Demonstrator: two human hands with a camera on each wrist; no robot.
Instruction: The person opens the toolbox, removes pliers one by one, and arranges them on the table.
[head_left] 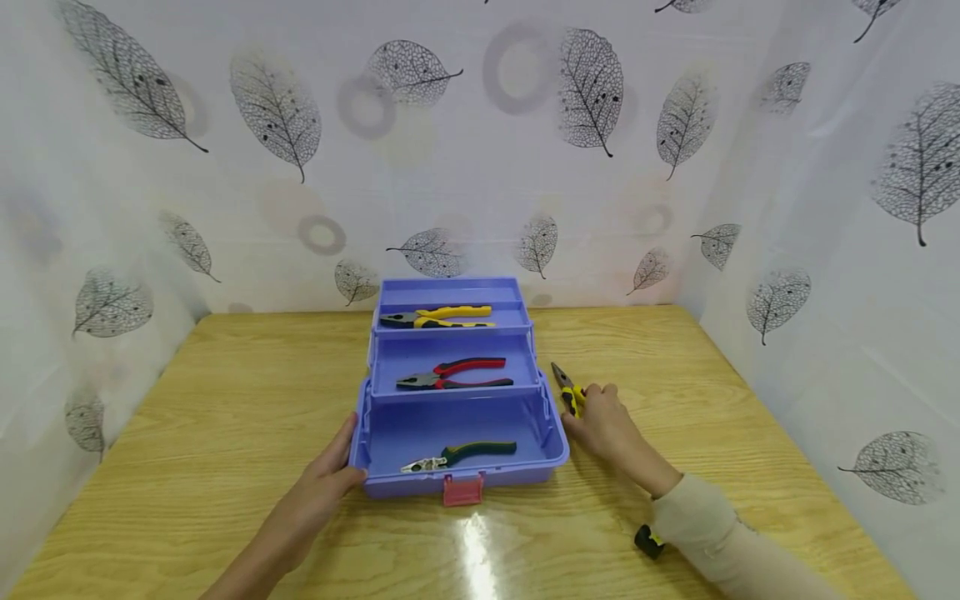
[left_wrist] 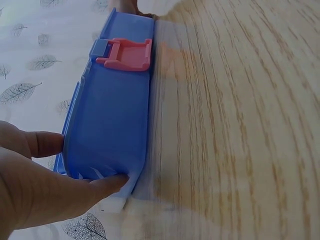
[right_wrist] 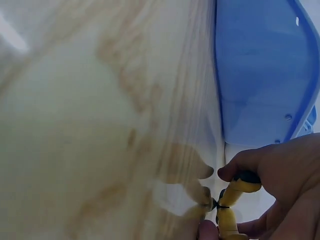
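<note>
A blue-purple toolbox (head_left: 462,408) stands opened out in stepped tiers on the table. My left hand (head_left: 322,483) holds its front left corner; in the left wrist view the thumb lies against the front wall. Right of the box, my right hand (head_left: 609,429) grips yellow-and-black needle-nose pliers (head_left: 568,390) by the handles, their tip pointing away from me. In the right wrist view the fingers close around the yellow handles (right_wrist: 240,186). Inside the box lie yellow-handled pliers (head_left: 438,317) in the top tier, red-handled pliers (head_left: 453,373) in the middle, and green-handled pliers (head_left: 461,455) at the bottom.
A pink latch (head_left: 462,491) hangs on the box front. A small black object with a yellow-green mark (head_left: 648,542) lies by the right sleeve, partly hidden. The wooden table (head_left: 247,417) is enclosed by leaf-patterned curtains (head_left: 465,167) at the back and sides.
</note>
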